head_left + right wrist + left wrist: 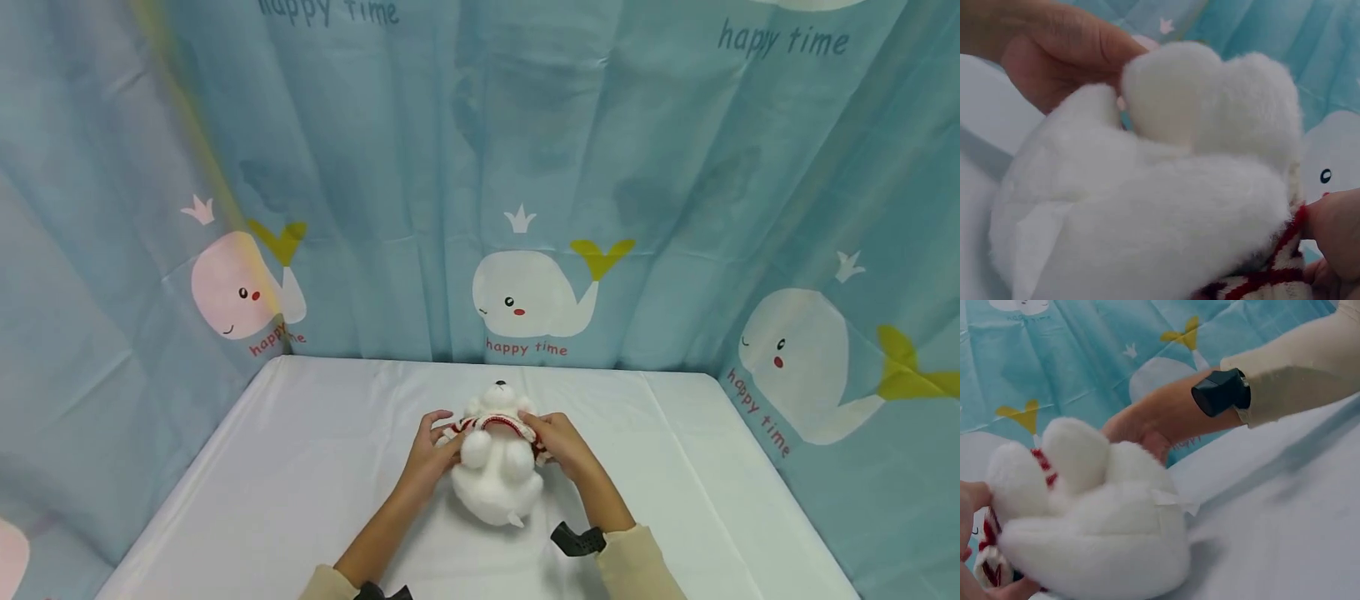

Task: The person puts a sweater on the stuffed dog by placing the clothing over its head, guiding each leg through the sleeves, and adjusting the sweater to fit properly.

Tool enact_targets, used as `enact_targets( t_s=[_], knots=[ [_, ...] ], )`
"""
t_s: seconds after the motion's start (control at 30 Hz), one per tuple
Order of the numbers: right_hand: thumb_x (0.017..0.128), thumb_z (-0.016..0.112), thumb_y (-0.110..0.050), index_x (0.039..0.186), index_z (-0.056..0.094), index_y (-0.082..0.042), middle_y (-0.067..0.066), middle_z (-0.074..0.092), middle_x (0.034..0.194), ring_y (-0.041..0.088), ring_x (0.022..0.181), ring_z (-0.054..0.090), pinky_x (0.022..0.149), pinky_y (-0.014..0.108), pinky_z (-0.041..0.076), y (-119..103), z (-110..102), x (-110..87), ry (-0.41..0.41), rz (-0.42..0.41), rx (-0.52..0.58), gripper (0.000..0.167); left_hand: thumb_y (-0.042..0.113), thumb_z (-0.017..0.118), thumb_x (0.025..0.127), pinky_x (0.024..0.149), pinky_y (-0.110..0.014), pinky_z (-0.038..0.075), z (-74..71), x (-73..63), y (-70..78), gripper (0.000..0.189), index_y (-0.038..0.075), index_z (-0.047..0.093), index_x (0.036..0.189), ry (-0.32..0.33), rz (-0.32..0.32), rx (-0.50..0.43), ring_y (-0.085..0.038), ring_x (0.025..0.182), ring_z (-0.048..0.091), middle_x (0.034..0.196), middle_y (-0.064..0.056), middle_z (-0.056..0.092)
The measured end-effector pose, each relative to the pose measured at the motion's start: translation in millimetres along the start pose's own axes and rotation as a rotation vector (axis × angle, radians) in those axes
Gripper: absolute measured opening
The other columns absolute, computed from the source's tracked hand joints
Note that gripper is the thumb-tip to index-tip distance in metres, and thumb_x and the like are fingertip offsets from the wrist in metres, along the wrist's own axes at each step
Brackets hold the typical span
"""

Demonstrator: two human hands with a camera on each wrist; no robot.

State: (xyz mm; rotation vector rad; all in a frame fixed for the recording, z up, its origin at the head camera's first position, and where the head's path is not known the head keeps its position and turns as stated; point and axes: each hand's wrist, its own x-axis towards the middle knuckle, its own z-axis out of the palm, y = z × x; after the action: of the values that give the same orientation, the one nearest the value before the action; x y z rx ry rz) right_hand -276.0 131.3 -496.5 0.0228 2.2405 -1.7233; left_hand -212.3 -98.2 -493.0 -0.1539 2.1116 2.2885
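Observation:
A white plush bear lies on its back on the white table, head toward the curtain and rounded bottom toward me. Around its upper body sits a red and cream knitted sweater, its edge bunched above two round paws. On the left, my left hand grips the sweater's side, thumb by a paw. Opposite it, my right hand pinches the sweater at the bear's other side. In the right wrist view, the thumb lies on the red-trimmed knit, and the fingers are partly hidden beneath. A white tag sticks out from the bear's bottom.
A white cloth covers the table. Blue curtains printed with whales hang behind and along both sides. Dark wrist cameras are strapped near the beige sleeves.

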Motion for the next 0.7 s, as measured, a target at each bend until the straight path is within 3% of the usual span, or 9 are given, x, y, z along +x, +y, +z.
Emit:
enact_targets(
  t_s=[0.2, 0.3, 0.37, 0.43, 0.5, 0.6, 0.7],
  knots=[
    [0.100, 0.063, -0.043, 0.095, 0.076, -0.002, -0.002, 0.055, 0.062, 0.012, 0.058, 0.053, 0.057, 0.031, 0.050, -2.3, -1.0, -3.9, 0.052, -0.069, -0.143, 0.043, 0.035, 0.079, 0.090, 0.069, -0.030, 0.052, 3.7, -3.5, 0.2, 0.055, 0.013, 0.047, 0.130, 0.135, 0.133, 0.333, -0.018, 0.085, 0.060, 0.136, -0.016, 0.042],
    [0.101, 0.063, -0.041, 0.113, 0.074, -0.003, 0.002, 0.070, 0.088, 0.019, 0.083, 0.066, 0.076, 0.039, 0.055, -10.4, -1.0, -9.9, 0.135, -0.229, -0.265, 0.042, 0.043, 0.080, 0.087, 0.060, -0.028, 0.046, 2.2, -5.4, 1.3, 0.050, 0.017, 0.052, 0.120, 0.194, 0.203, 0.510, -0.014, 0.076, 0.056, 0.118, -0.010, 0.051],
    [0.100, 0.065, -0.040, 0.124, 0.070, -0.006, 0.006, 0.072, 0.110, 0.025, 0.105, 0.066, 0.092, 0.047, 0.052, -18.1, -0.2, -15.9, 0.159, -0.354, -0.315, 0.043, 0.045, 0.080, 0.086, 0.054, -0.027, 0.042, 1.1, -6.5, 2.0, 0.041, 0.019, 0.057, 0.108, 0.222, 0.242, 0.590, -0.011, 0.067, 0.054, 0.099, -0.003, 0.059],
    [0.098, 0.068, -0.040, 0.134, 0.065, -0.008, 0.009, 0.067, 0.129, 0.029, 0.123, 0.060, 0.103, 0.053, 0.046, -25.8, 0.6, -22.2, 0.110, -0.472, -0.325, 0.049, 0.044, 0.080, 0.087, 0.049, -0.026, 0.039, 0.3, -6.9, 2.7, 0.031, 0.020, 0.062, 0.093, 0.223, 0.279, 0.634, -0.009, 0.058, 0.051, 0.076, 0.004, 0.060],
    [0.095, 0.072, -0.038, 0.142, 0.058, -0.008, 0.012, 0.062, 0.137, 0.030, 0.131, 0.055, 0.109, 0.054, 0.041, -32.3, 2.4, -28.4, -0.017, -0.524, -0.292, 0.057, 0.043, 0.080, 0.088, 0.049, -0.025, 0.041, 0.1, -6.1, 3.4, 0.026, 0.021, 0.067, 0.083, 0.203, 0.314, 0.648, -0.006, 0.054, 0.053, 0.064, 0.010, 0.059],
    [0.091, 0.078, -0.038, 0.150, 0.049, -0.007, 0.013, 0.057, 0.144, 0.026, 0.137, 0.050, 0.112, 0.050, 0.039, -35.6, 4.4, -33.4, -0.164, -0.541, -0.302, 0.073, 0.040, 0.079, 0.089, 0.055, -0.024, 0.047, 0.3, -3.5, 4.0, 0.022, 0.020, 0.073, 0.080, 0.171, 0.358, 0.657, -0.003, 0.057, 0.058, 0.065, 0.012, 0.064],
    [0.085, 0.083, -0.038, 0.153, 0.043, -0.008, 0.010, 0.056, 0.145, 0.023, 0.139, 0.048, 0.112, 0.047, 0.039, -34.3, 5.8, -35.1, -0.193, -0.522, -0.343, 0.085, 0.036, 0.080, 0.088, 0.063, -0.027, 0.054, 0.8, -0.3, 3.8, 0.021, 0.015, 0.079, 0.089, 0.159, 0.391, 0.669, -0.004, 0.067, 0.067, 0.074, 0.010, 0.072]
  ],
)
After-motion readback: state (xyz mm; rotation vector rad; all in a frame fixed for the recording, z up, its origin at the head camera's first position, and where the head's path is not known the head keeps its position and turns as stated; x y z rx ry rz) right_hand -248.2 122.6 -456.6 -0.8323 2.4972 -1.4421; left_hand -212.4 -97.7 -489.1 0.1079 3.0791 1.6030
